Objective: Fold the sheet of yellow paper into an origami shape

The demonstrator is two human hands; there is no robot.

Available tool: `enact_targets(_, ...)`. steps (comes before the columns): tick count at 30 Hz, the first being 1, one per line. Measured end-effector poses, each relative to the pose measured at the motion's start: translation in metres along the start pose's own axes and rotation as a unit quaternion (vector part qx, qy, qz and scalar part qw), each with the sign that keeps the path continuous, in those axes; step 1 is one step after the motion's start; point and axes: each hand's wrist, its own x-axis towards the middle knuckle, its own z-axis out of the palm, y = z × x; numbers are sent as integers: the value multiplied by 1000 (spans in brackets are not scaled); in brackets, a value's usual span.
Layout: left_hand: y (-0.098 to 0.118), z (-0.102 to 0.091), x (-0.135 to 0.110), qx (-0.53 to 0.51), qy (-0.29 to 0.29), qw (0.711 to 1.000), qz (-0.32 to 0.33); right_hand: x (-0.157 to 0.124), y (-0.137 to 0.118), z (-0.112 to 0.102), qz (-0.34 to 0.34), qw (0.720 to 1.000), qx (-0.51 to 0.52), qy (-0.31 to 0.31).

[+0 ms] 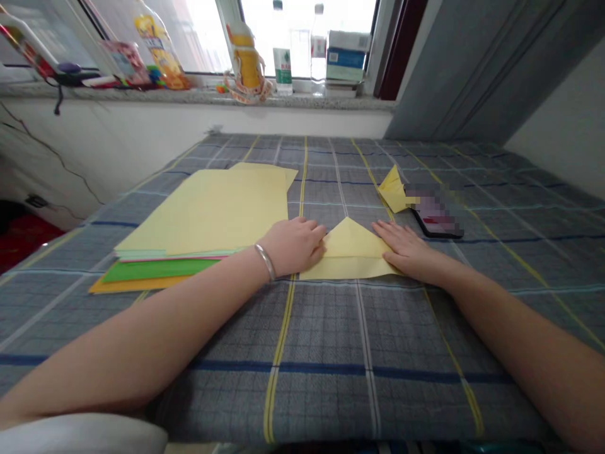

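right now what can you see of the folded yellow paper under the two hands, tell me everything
The folded yellow paper is a thin, pale yellow sheet with a matt look, folded so its top comes to a point above a straight lower strip. It lies flat on the grey checked cloth. The left hand presses its left side with bent fingers, and the right hand lies flat on its right edge, so both side corners are hidden.

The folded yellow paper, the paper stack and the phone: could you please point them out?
folded yellow paper (350,247), head view, centre of its triangular flap.
paper stack (212,211), head view, middle of top sheet.
phone (437,222), head view, its screen.
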Motion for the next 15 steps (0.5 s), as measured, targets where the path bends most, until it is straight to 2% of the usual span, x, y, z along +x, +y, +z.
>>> enact_targets(5, -7, 13, 2, -1, -7, 1000, 22, -1, 13, -2, -36, 999, 20, -3)
enact_targets(9, -18, 13, 2, -29, -27, 998, 52, -3, 18, -6, -59, 998, 29, -12)
enact_targets(15, -32, 12, 4, -118, -67, 989, 51, -4, 24, -10, -53, 997, 58, -27)
